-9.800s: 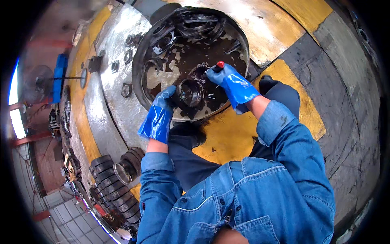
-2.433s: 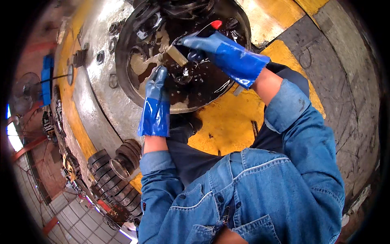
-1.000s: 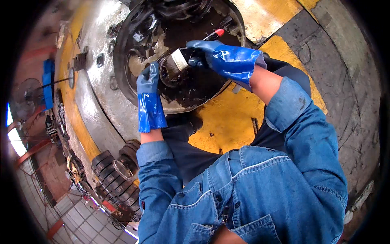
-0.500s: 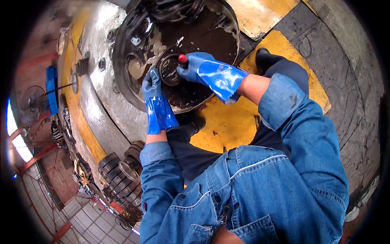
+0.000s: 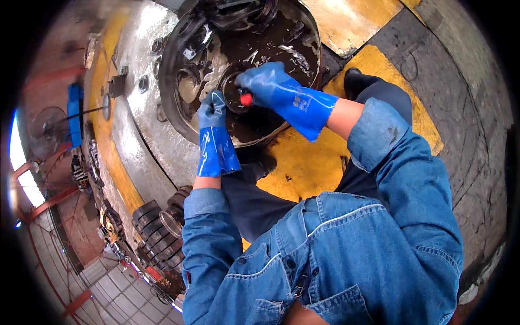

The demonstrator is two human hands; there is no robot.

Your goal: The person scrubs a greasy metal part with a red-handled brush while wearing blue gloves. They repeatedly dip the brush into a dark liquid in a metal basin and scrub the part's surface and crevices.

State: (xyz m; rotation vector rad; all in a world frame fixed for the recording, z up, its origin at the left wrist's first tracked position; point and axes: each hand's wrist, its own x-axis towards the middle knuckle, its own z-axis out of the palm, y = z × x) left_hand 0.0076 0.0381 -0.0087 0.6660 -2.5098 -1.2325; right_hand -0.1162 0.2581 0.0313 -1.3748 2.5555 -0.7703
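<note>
In blue rubber gloves, both my hands are over a round metal tub [image 5: 167, 103] of dark, oily liquid. My left hand [image 5: 212, 111] is closed, pinching the near-left edge of a dark metal ring [image 5: 225, 85] at the liquid. My right hand [image 5: 265, 84] is closed around a tool with a red end [image 5: 246, 99]. That red end sticks out below the fingers, over the ring; the rest of the tool is hidden. Parts of the ring are covered by the gloves. Other dark, oily metal parts [image 5: 230, 16] lie at the tub's far side.
Left of the tub is a grey metal surface [image 5: 149, 122] with small round parts [image 5: 143, 83]. Stacked black ring-like parts [image 5: 157, 230] stand at its near end. A fan [image 5: 51, 127] is at far left. Yellow plate [image 5: 298, 168] lies between my legs.
My right hand has turned and shifted over the ring, and the red end has swung from above the fingers to below them. My left hand keeps its pinch on the ring.
</note>
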